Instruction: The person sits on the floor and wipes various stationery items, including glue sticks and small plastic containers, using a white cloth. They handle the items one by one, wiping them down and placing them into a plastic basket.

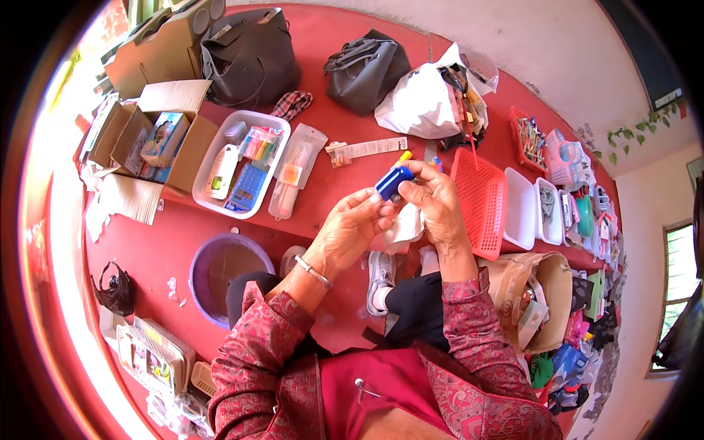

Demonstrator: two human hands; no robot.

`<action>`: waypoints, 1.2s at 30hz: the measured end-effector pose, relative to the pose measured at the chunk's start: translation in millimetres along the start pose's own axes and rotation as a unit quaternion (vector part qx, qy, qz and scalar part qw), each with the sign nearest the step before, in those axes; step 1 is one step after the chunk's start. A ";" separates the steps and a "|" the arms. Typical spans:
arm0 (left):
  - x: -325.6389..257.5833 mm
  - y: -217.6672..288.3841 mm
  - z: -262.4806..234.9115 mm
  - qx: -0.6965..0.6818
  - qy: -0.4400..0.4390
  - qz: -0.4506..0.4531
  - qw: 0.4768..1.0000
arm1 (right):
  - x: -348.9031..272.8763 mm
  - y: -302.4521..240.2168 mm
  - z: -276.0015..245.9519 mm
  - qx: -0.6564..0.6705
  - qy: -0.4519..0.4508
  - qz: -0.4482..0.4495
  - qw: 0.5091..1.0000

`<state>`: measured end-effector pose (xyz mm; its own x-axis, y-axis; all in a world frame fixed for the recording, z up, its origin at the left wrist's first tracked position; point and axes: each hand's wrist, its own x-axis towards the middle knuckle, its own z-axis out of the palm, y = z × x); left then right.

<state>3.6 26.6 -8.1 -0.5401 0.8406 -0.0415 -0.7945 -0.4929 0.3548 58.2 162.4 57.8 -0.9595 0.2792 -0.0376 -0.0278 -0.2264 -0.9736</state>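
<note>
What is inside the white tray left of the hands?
The white tray holds a blue calculator-like item, a white oblong package, colourful small packs and a grey object. Whatever lies beneath these is covered.

Red floor (169, 242) under bright daylight, pale wall (557, 44) behind (window (678, 293) at right).

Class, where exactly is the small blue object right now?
In the head view, the small blue object sits centre frame, pinched between the left hand and right hand, beside the red basket.
</note>
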 end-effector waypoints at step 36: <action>-2.9 1.5 2.4 0.071 0.008 -0.058 0.996 | -0.2 -7.9 -19.6 -0.154 -0.080 -0.011 0.985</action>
<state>4.6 24.0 -5.2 -0.4520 0.8859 -0.1039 -0.8049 -0.3549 0.4757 64.1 182.4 61.1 -0.9921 0.1250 -0.0045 0.0143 0.0780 -0.9969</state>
